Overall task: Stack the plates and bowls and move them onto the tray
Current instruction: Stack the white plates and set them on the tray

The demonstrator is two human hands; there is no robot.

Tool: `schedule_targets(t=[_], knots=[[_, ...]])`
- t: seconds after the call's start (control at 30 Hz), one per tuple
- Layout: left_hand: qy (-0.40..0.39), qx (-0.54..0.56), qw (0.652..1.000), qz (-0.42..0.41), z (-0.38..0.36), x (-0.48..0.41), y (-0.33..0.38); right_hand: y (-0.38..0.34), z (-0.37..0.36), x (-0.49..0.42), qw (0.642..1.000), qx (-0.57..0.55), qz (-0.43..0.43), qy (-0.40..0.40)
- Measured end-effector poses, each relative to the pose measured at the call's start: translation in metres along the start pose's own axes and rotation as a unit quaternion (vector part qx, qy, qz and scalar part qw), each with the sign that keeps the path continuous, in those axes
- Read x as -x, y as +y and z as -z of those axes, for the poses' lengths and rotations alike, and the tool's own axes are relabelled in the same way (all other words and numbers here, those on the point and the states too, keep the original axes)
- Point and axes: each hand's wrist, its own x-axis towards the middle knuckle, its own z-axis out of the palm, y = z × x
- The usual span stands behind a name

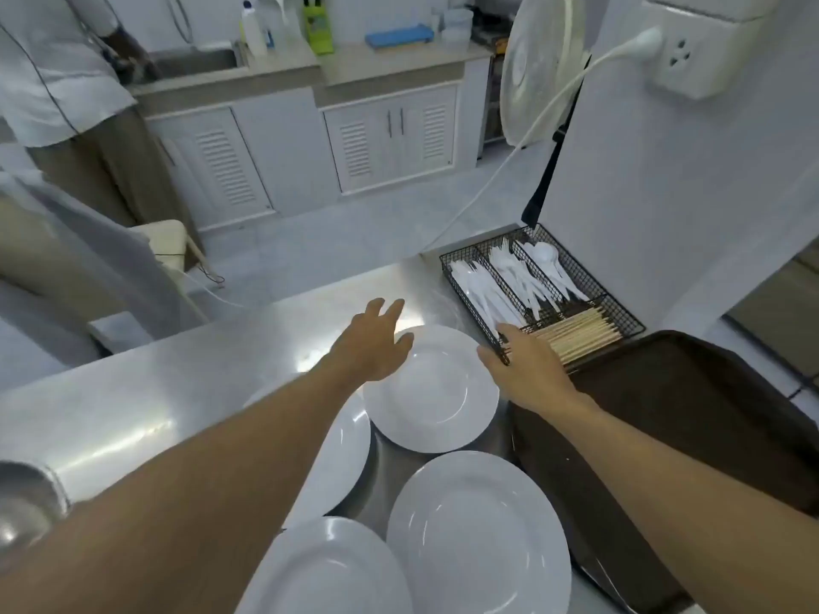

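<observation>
Several white plates lie on the steel counter (133, 418). The far plate (436, 392) sits between my two hands. My left hand (374, 343) hovers open over its left rim, fingers spread. Open too, my right hand (525, 374) is at its right rim, just in front of the cutlery basket. A second plate (341, 454) lies partly under my left forearm. Two more plates are nearer me, one at the centre (478, 534) and one at the bottom (328, 569). The dark brown tray (691, 418) lies on the right beside the plates, with nothing on it.
A black wire cutlery basket (540, 285) with white plastic cutlery and wooden chopsticks stands behind the tray. A fan (536, 68) and its cord are at the back right. A steel bowl (22, 502) sits at the left edge. A person (66, 90) stands at the far sink.
</observation>
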Motion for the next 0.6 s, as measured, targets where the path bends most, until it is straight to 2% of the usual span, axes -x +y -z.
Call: schedule_targets(t=[0.33,0.6], knots=[[-0.089,-0.006,0.995,0.040,-0.053,-0.017,-0.031,0.018,-0.052,-0.006,0.995,-0.005,-0.064,-0.082],[-0.103,-0.021,0.994,0.030,-0.073,-0.024,-0.043,0.023,-0.068,-0.014,0.993,-0.003,-0.065,-0.094]])
